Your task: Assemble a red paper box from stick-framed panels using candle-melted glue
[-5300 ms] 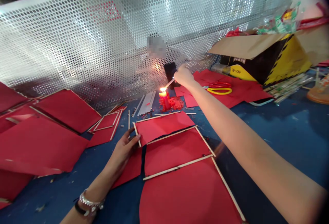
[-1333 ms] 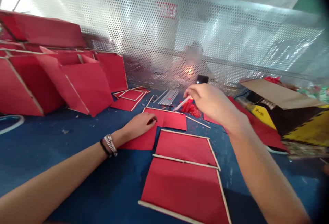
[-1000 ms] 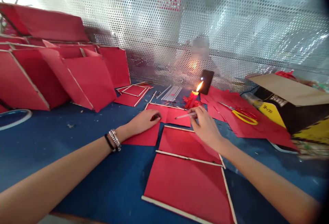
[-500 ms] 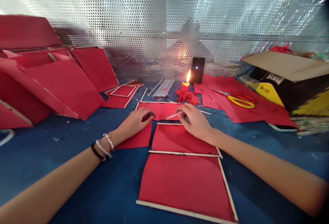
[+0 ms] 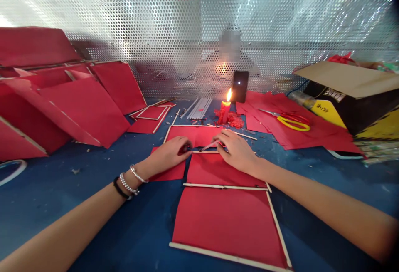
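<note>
My right hand (image 5: 238, 149) is closed on a thin, pale translucent glue stick (image 5: 210, 144). Its dark tip touches a wooden stick (image 5: 204, 152) along the top edge of a red paper panel (image 5: 218, 168). At the left end of that wooden stick, my left hand (image 5: 170, 155) has its fingers curled together; what they pinch is hidden. Beyond both hands lies another red panel (image 5: 193, 134) edged with sticks. Nearest me is a larger red panel (image 5: 227, 226) with sticks on its edges. Behind the hands a red candle (image 5: 225, 112) burns amid melted wax.
Pale glue sticks (image 5: 199, 107) lie left of the candle, and a dark phone (image 5: 240, 85) stands behind it. Scissors (image 5: 293, 123) rest on red paper sheets (image 5: 264, 114). Red box-like pieces (image 5: 84, 110) are piled at left. An opened carton (image 5: 346, 101) stands at right, before a perforated metal screen (image 5: 156, 22).
Both hands have come slightly toward me. The glue stick's tip has gone from above the far panel to the wooden stick at the nearer panel's edge.
</note>
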Demonstrator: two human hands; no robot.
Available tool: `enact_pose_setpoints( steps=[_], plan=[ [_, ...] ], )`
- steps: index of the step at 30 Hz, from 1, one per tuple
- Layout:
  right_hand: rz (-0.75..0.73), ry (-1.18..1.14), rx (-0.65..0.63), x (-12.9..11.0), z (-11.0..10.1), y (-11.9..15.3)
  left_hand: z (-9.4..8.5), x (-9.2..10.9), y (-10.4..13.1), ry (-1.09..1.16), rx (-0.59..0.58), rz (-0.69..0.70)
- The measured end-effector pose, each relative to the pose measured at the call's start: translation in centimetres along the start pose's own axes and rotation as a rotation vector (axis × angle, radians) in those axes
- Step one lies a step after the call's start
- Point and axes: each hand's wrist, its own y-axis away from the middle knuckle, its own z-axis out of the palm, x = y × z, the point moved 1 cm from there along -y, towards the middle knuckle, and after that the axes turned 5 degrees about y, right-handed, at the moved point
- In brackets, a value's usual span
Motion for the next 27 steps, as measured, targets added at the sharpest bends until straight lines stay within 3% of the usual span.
enact_pose_setpoints(
  steps=[6,14,27],
  plan=[
    [-0.013,0.026,-0.01,0.1,0.0,0.0,-0.3,0.2,0.0,0.019,0.052,-0.015],
    [-0.044,0.05,-0.023,-0.3,-0.6,-0.1,0.5,-0.1,-0.1,0.007,0.014,-0.013],
    [-0.219,0.232,-0.062,-0.8,-1.9,-0.3,0.6,0.0,-0.2,0.048,0.038,-0.038]
  ],
)
